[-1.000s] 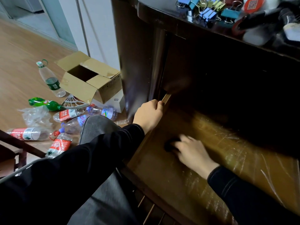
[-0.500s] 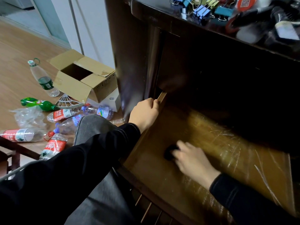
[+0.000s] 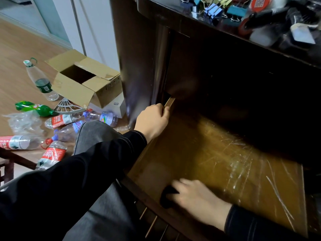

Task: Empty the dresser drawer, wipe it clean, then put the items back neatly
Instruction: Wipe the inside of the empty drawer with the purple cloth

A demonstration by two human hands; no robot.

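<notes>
Home room: wood floor [image 3: 15, 49], dark dresser [image 3: 142, 54], open carton [image 3: 83, 80], empty bottles [image 3: 59, 119] strewn about, binder clips [image 3: 213, 9] on top.

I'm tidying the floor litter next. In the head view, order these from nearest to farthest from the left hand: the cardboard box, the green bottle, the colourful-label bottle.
From the left hand, which grips the drawer side:
1. Colourful-label bottle, lying on the floor just left of it.
2. Cardboard box, open, farther left and back.
3. Green bottle, lying far left.
</notes>
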